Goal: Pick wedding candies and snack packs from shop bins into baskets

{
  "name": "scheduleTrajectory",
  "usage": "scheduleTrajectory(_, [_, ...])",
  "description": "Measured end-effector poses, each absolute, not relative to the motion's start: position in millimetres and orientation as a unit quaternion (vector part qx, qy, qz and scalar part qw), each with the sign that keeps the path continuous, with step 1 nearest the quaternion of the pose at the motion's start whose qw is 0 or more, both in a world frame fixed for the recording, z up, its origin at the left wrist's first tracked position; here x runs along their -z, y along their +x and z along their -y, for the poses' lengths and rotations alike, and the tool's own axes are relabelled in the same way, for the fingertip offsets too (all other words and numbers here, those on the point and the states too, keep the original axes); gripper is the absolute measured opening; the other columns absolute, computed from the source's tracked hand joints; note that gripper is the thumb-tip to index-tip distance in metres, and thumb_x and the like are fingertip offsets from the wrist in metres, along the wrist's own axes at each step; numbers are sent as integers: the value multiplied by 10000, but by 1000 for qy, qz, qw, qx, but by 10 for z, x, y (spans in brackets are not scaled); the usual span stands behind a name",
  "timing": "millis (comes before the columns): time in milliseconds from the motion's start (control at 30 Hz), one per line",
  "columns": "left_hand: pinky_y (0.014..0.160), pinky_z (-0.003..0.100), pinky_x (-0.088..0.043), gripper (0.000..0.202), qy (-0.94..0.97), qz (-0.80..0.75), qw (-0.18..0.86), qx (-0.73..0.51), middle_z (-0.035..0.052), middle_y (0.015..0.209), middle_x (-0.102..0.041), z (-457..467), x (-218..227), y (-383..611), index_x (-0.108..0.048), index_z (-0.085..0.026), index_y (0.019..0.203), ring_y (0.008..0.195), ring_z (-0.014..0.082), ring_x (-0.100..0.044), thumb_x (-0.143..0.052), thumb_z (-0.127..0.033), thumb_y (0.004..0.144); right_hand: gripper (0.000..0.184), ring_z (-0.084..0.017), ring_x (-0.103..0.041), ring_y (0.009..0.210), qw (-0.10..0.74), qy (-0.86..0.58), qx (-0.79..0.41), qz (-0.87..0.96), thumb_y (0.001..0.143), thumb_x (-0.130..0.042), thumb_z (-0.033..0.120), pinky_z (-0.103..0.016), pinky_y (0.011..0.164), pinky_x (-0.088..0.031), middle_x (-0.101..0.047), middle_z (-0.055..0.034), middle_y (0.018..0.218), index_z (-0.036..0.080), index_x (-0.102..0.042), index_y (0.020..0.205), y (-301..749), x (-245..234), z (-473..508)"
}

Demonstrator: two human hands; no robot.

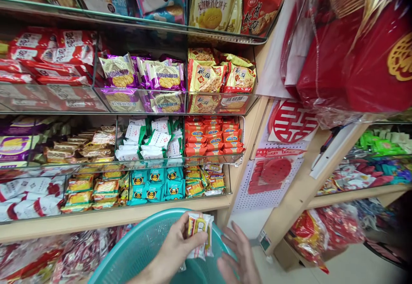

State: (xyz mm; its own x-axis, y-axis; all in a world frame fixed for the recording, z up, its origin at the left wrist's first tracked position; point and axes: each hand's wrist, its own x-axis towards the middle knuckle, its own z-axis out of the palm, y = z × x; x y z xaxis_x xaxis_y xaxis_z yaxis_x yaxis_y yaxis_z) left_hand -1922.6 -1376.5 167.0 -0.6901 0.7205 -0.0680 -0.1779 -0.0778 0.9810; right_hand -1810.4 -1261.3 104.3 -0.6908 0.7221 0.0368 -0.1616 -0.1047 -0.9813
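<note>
My left hand (174,247) is closed on a couple of small wrapped snack packets (201,227), yellow and red in clear-edged wrappers, with the thumb across the front. Just to the right of them, my right hand (238,256) has its fingers apart and nothing in it; it is slightly blurred. Both hands are over a teal plastic basket (128,245) with perforated walls. A bit of clear wrapper shows inside the basket below my left hand, but most of its inside is hidden by my hands.
Glass-fronted shelves hold teal packets (152,185), red packets (212,135), green-and-white packets (159,140) and purple biscuit packs (164,75). A wooden post (240,181) stands right of them. Red bags (354,60) hang upper right; a cardboard box (294,249) with bagged goods sits on the floor.
</note>
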Motion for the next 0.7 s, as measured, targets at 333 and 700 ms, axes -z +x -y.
scheduleTrajectory(333, [704, 301, -518, 465, 19, -483, 337, -808, 81, 919, -710, 13837, -1582, -19146, -631, -170, 943, 814, 225, -675, -833, -362, 570, 767, -273, -624, 1003, 231, -158, -807, 520, 583, -782, 500, -361, 816, -523, -628, -119, 1131, 211, -464, 1218, -18525, -1074, 12966])
scheduleTrajectory(700, [598, 249, -495, 492, -48, -465, 272, -841, 36, 829, -710, 13715, -1520, -19112, -639, -181, 948, 727, 189, -670, -841, -365, 539, 778, -188, -654, 761, 182, -201, -851, 450, 532, -829, 456, -266, 576, -518, -648, -87, 1073, 232, -469, 1185, -18623, -1218, 13008])
